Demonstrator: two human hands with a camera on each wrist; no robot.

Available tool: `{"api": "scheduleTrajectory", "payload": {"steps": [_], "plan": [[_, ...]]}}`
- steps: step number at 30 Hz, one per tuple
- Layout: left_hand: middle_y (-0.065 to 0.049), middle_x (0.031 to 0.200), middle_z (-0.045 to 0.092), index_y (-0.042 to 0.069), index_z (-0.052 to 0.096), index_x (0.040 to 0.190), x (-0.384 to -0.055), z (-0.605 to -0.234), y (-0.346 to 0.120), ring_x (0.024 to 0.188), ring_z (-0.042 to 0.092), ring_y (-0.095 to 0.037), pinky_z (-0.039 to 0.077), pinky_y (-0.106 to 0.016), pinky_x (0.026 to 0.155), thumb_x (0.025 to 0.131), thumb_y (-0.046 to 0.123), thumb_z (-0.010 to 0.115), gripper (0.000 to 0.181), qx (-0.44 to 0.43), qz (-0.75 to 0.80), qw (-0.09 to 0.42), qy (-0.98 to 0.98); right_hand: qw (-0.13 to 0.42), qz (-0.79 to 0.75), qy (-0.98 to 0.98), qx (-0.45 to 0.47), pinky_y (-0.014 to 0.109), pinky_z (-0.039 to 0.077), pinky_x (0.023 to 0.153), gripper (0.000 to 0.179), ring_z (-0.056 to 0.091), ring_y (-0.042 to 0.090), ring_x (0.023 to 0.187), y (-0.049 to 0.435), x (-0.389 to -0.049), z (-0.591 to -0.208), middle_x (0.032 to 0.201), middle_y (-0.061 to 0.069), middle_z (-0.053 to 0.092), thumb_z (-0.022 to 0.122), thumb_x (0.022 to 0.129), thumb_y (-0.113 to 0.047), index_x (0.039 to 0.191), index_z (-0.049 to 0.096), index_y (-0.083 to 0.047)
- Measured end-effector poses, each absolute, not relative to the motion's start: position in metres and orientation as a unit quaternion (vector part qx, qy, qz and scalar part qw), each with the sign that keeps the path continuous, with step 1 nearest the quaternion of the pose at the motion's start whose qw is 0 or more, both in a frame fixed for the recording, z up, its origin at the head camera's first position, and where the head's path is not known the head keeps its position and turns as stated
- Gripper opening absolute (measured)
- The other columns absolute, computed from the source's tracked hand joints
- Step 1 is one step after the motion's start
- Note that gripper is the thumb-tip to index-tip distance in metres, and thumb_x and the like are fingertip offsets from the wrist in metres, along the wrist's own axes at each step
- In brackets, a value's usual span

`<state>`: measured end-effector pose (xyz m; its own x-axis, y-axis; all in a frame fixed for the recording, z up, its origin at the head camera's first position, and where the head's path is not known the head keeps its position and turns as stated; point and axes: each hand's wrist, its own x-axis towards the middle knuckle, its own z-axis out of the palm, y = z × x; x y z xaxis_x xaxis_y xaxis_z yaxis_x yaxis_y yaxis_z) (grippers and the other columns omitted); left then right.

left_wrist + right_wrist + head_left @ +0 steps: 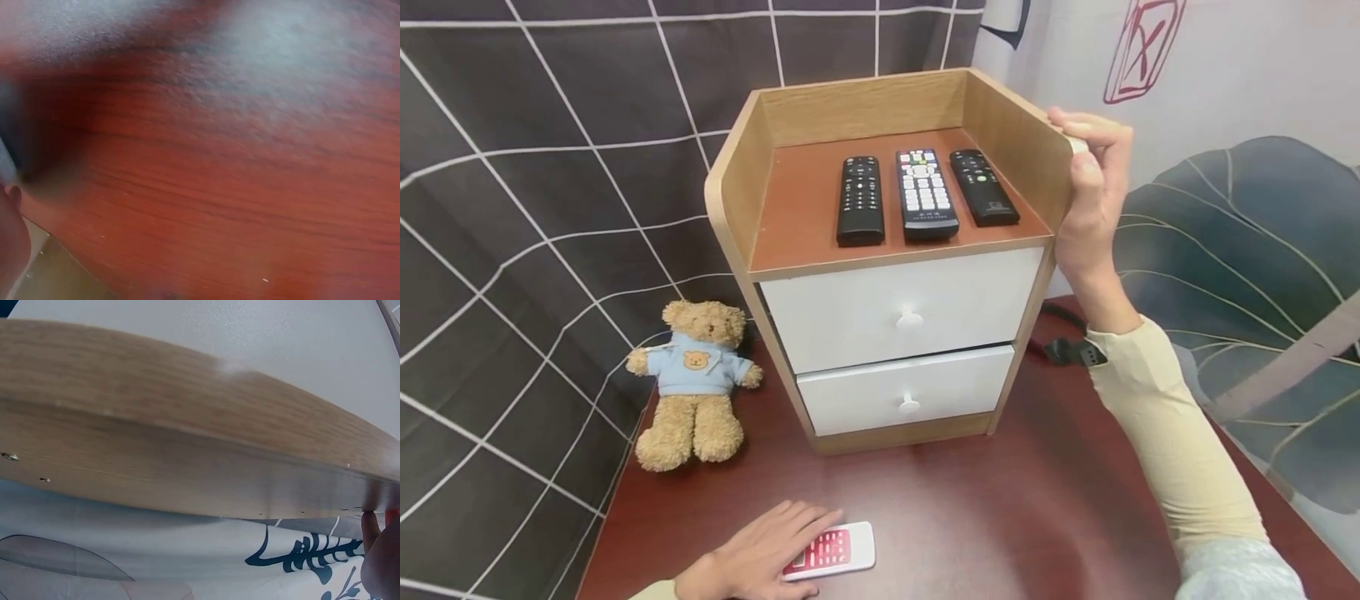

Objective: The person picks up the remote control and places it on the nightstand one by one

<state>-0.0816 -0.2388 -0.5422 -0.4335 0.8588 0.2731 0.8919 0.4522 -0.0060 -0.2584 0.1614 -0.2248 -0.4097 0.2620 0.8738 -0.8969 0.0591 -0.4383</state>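
Note:
My left hand (pixel 760 550) lies over one end of a white remote control (pixel 862 546) with a red button panel, flat on the table. Its fingers look fairly straight, and the covered end is hidden. My right hand (pixel 1093 183) grips the top front corner of the right side panel of a small wooden cabinet (pixel 895 442). In the right wrist view, part of that hand (pixel 382 562) shows beside the panel. Three dark remotes lie on the cabinet's top: left (pixel 861 200), middle (pixel 927 196) and right (pixel 985 187).
The cabinet has an upper white drawer (pixel 850 321) and a lower white drawer (pixel 857 400), each with a knob. A teddy bear (pixel 696 392) in a blue top sits left of it. Grid-patterned cloth (pixel 550 208) hangs behind the dark red table (pixel 970 517). A black strap (pixel 1063 350) lies at right.

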Motion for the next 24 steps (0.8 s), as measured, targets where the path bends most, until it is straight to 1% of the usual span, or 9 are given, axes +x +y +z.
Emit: {"api": "scheduleTrajectory", "payload": {"steps": [3, 6, 11, 13, 15, 18, 21, 24], "plan": [[0.007, 0.123, 0.058, 0.013, 0.05, 0.144, -0.08, -0.544, -0.234, 0.106, 0.051, -0.005, 0.041, -0.024, 0.094, 0.09, 0.059, 0.058, 0.071, -0.522, -0.051, 0.129, -0.842, 0.466, 0.623, -0.562, 0.281, 0.033, 0.036, 0.1, 0.029, 0.053, 0.025, 0.12, 0.163, -0.258, -0.225, 0.119, 0.004, 0.062, 0.044, 0.086, -0.023, 0.108, 0.058, -0.011], [0.007, 0.115, 0.058, 0.015, 0.053, 0.14, -0.08, -0.542, -0.225, 0.101, 0.05, -0.007, 0.041, -0.024, 0.089, 0.091, 0.056, 0.058, 0.064, -0.532, -0.029, 0.141, -0.834, 0.466, 0.62, -0.565, 0.281, 0.033, 0.036, 0.1, 0.029, 0.053, 0.025, 0.121, 0.165, -0.259, -0.226, 0.119, 0.004, 0.062, 0.043, 0.086, -0.023, 0.109, 0.058, -0.011], [0.008, 0.111, 0.057, 0.018, 0.051, 0.141, -0.086, -0.532, -0.2, 0.096, 0.05, -0.007, 0.043, -0.023, 0.084, 0.082, 0.053, 0.064, 0.069, -0.553, -0.004, 0.144, -0.82, 0.472, 0.624, -0.556, 0.28, 0.033, 0.037, 0.099, 0.029, 0.054, 0.026, 0.119, 0.166, -0.259, -0.225, 0.118, 0.005, 0.063, 0.044, 0.086, -0.023, 0.108, 0.059, -0.01], [0.009, 0.108, 0.057, 0.018, 0.053, 0.139, -0.088, -0.531, -0.192, 0.094, 0.05, -0.006, 0.044, -0.021, 0.082, 0.08, 0.053, 0.066, 0.07, -0.557, 0.0, 0.146, -0.818, 0.472, 0.626, -0.554, 0.28, 0.033, 0.037, 0.098, 0.029, 0.054, 0.026, 0.119, 0.165, -0.258, -0.225, 0.118, 0.005, 0.063, 0.044, 0.085, -0.023, 0.107, 0.059, -0.01], [0.009, 0.105, 0.057, 0.018, 0.055, 0.136, -0.088, -0.53, -0.186, 0.091, 0.05, -0.005, 0.043, -0.018, 0.077, 0.078, 0.054, 0.068, 0.069, -0.556, -0.004, 0.143, -0.819, 0.47, 0.624, -0.557, 0.283, 0.033, 0.037, 0.098, 0.03, 0.053, 0.026, 0.119, 0.163, -0.258, -0.225, 0.118, 0.004, 0.063, 0.043, 0.085, -0.023, 0.108, 0.059, -0.011], [0.009, 0.103, 0.056, 0.018, 0.056, 0.134, -0.086, -0.528, -0.18, 0.088, 0.049, -0.003, 0.038, -0.012, 0.066, 0.077, 0.054, 0.07, 0.069, -0.544, -0.013, 0.123, -0.83, 0.462, 0.624, -0.563, 0.283, 0.033, 0.037, 0.098, 0.03, 0.053, 0.025, 0.119, 0.16, -0.257, -0.225, 0.119, 0.003, 0.062, 0.042, 0.085, -0.022, 0.109, 0.058, -0.011], [0.008, 0.104, 0.057, 0.02, 0.057, 0.133, -0.084, -0.52, -0.173, 0.087, 0.05, -0.001, 0.034, -0.01, 0.06, 0.078, 0.055, 0.07, 0.067, -0.525, -0.013, 0.09, -0.846, 0.458, 0.629, -0.563, 0.28, 0.033, 0.036, 0.099, 0.03, 0.053, 0.024, 0.12, 0.157, -0.255, -0.224, 0.119, 0.003, 0.061, 0.042, 0.086, -0.021, 0.109, 0.057, -0.011], [0.008, 0.105, 0.059, 0.021, 0.058, 0.13, -0.082, -0.507, -0.165, 0.087, 0.052, 0.0, 0.035, -0.011, 0.058, 0.077, 0.055, 0.071, 0.064, -0.513, -0.007, 0.062, -0.856, 0.458, 0.633, -0.559, 0.276, 0.033, 0.036, 0.099, 0.029, 0.054, 0.024, 0.12, 0.157, -0.253, -0.222, 0.119, 0.003, 0.061, 0.042, 0.086, -0.02, 0.109, 0.058, -0.011]]}}
